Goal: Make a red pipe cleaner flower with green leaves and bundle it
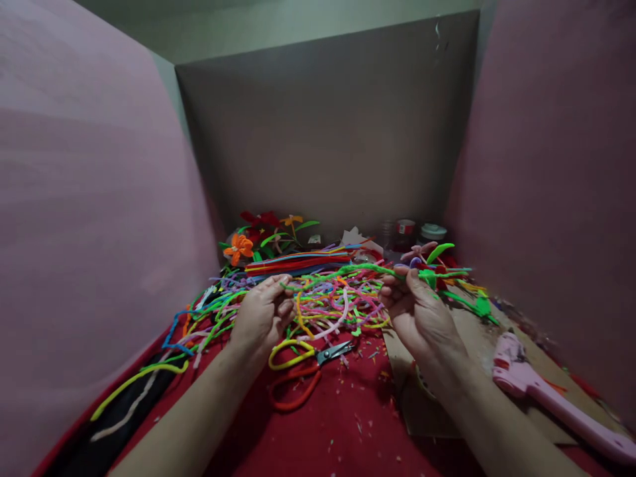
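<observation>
A green pipe cleaner (342, 271) stretches between my two hands above a heap of loose pipe cleaners (325, 306). My left hand (263, 313) is closed, pinching its left end between thumb and fingers. Further along to the right, my right hand (420, 308) grips the same strand between thumb and forefinger, its other fingers curled. Just below and between the hands, scissors (324, 355) with one yellow and one red handle loop lie on the red cloth (348, 417), blades pointing right.
A pink glue gun (539, 384) rests on cardboard (432, 417) at the right. Behind the heap are a bundle of straight pipe cleaners (303, 262), an orange flower (239, 248) and jars (405, 232). Pink panels (89, 199) stand at both sides; scraps dot the cloth.
</observation>
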The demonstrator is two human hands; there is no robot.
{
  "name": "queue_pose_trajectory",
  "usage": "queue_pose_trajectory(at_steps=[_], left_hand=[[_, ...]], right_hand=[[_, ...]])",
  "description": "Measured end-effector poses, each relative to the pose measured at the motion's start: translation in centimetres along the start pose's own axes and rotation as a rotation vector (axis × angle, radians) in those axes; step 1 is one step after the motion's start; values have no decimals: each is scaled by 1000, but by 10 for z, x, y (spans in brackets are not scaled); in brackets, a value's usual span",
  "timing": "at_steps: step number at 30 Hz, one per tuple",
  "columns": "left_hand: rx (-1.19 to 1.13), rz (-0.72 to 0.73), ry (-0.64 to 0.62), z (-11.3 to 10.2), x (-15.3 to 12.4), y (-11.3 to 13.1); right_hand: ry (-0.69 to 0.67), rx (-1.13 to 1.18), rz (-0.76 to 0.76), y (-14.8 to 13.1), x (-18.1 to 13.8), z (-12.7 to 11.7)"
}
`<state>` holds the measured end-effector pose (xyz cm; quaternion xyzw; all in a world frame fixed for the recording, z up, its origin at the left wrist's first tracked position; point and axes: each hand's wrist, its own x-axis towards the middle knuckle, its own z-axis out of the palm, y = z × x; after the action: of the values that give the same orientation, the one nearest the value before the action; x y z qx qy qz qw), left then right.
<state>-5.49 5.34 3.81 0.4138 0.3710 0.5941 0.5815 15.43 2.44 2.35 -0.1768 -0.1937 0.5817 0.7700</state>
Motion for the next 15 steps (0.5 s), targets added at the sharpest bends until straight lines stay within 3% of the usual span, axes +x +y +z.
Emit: queue_pose_trajectory(at_steps=[3, 6, 8, 12, 15], left_hand=[[-8, -128, -57, -3, 0, -7], [38, -346, -254, 3, -8, -14], [-79, -387, -237, 10, -14, -18], [-212, -324, -111, 17, -15, -23], [-222, -232, -134, 15, -12, -27]], right_hand=[[-62, 34, 41, 4, 1, -5], [-143, -3, 105, 13, -2, -9], [-191, -71, 166, 19, -7, -11], [-217, -178, 238, 28, -16, -12], [-189, -159, 267, 31, -18, -12]])
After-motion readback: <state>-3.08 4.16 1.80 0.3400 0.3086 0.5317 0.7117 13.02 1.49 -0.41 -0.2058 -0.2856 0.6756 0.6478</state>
